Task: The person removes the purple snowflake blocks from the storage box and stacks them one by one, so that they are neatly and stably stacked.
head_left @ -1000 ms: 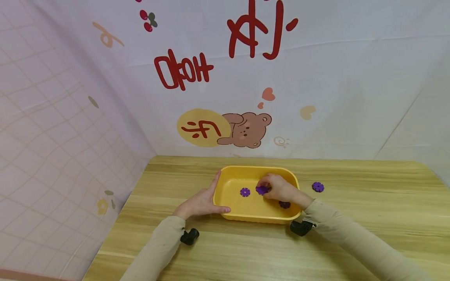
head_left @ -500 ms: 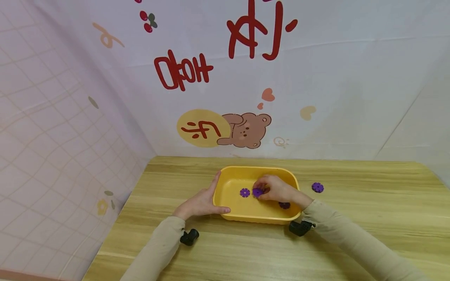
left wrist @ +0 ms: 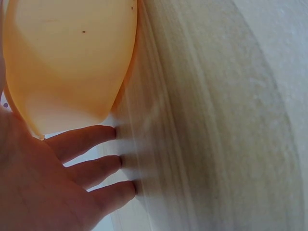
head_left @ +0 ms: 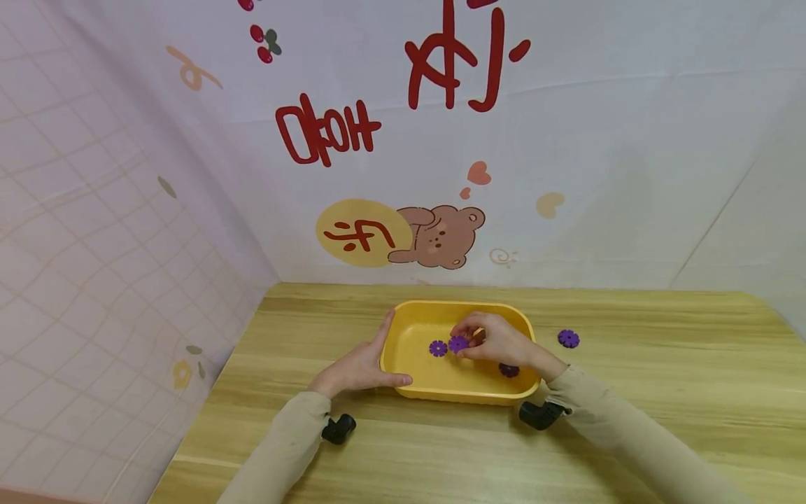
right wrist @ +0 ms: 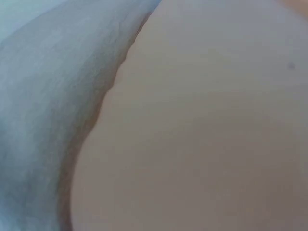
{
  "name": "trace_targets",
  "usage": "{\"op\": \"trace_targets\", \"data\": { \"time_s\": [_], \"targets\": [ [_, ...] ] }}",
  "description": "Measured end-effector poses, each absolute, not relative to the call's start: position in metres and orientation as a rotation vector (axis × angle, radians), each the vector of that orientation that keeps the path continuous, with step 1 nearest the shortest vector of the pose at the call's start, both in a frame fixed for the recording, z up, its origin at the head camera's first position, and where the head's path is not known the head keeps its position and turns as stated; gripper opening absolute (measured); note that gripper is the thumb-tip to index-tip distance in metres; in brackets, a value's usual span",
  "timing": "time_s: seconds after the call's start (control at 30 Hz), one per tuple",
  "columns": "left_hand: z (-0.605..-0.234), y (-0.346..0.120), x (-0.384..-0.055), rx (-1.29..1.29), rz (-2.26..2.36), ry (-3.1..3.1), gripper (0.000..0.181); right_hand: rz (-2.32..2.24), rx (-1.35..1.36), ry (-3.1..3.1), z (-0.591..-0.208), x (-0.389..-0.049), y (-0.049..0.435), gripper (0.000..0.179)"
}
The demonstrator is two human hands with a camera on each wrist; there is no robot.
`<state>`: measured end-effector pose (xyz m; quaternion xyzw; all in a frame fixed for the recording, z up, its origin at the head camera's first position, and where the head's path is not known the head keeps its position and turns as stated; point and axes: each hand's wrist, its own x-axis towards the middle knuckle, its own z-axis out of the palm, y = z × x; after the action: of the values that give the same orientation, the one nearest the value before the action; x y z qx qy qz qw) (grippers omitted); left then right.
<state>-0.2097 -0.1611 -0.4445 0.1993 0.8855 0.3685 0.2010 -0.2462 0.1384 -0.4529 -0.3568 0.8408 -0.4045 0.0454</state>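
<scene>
A yellow plastic tub [head_left: 434, 394] sits on the wooden table. My left hand [head_left: 362, 365] holds its left end, thumb over the front rim. In the left wrist view, three fingers [left wrist: 94, 172] stretch beneath the tub's wall [left wrist: 67, 72], tips at the tabletop. Inside the tub, my right hand [head_left: 497, 341] pinches a purple slotted snowflake disc [head_left: 457, 344] between thumb and fingers. Just left of it a second purple disc [head_left: 438, 348] lies on the tub floor. Another dark purple disc [head_left: 508, 370] lies under my right wrist. The right wrist view shows only a blurred pale wall.
To the right of the tub, a purple disc piece [head_left: 569, 339] lies on the table [head_left: 667, 378]. Behind the table's far edge hangs a white printed cloth [head_left: 604, 140] with a bear drawing. Dark wrist cameras [head_left: 338, 429] hang under both sleeves.
My right hand has shifted the pinched disc slightly left, toward the loose disc on the tub floor, and turned its flat face more into view. My left hand stays on the tub.
</scene>
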Motion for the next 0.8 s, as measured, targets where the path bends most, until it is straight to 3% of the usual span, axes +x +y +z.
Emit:
{"op": "trace_targets", "data": {
  "time_s": [0.8],
  "targets": [
    [-0.445, -0.161, -0.209, 0.563, 1.054, 2.457, 0.123, -1.325, -1.090, 2.545, -0.421, -0.241, 0.197, 0.032]
  ]
}}
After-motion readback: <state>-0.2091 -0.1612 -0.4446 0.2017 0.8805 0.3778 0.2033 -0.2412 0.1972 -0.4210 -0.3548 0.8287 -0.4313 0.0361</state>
